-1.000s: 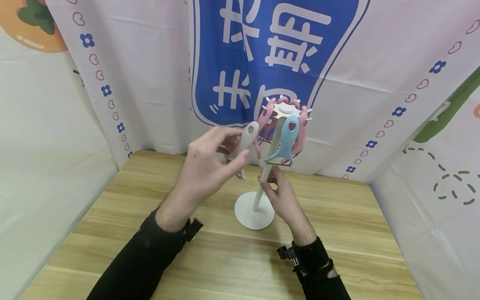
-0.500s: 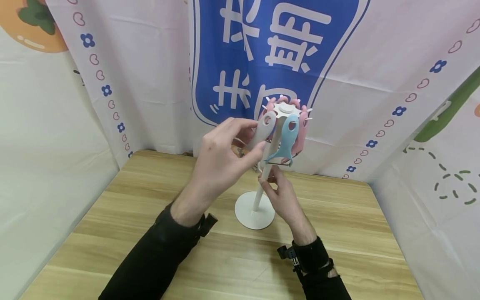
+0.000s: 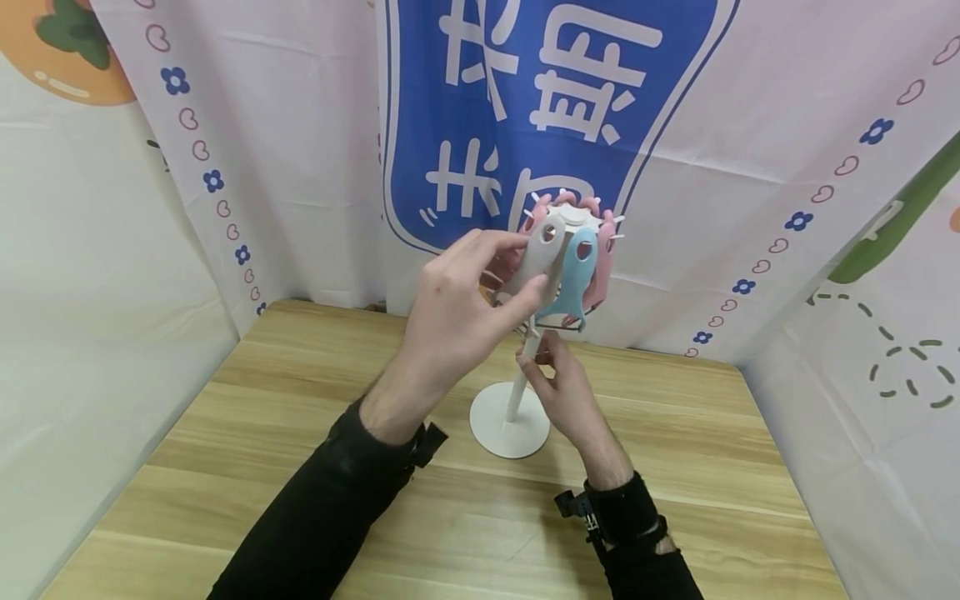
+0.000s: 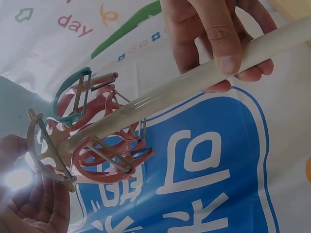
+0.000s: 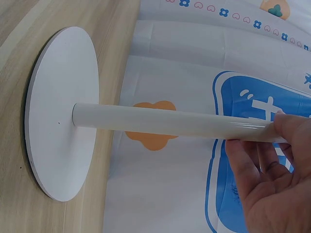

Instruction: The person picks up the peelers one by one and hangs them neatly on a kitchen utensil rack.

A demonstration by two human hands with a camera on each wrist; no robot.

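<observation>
My left hand (image 3: 472, 304) pinches a light grey peeler (image 3: 542, 250) by its handle, up against the top of a white stand. The hole in its handle sits close to the stand's notched top disc (image 3: 576, 218). A blue peeler (image 3: 576, 271) hangs just to the right, and several pink peelers (image 3: 602, 267) hang around the right and back. In the left wrist view the blades of the hung peelers, a pink one (image 4: 104, 162) among them, surround the pole (image 4: 160, 97). Lower down, my right hand (image 3: 564, 387) grips the pole between thumb and fingers.
The stand's round white base (image 3: 491, 429) rests on the wooden table (image 3: 645, 500). Short white pegs (image 3: 618, 220) stick out around the top disc. Behind the table hangs a white cloth (image 3: 322, 167) with a blue printed panel.
My left hand has moved right with the grey peeler, from beside the stand to its top, next to the blue peeler. My right hand has stayed on the pole.
</observation>
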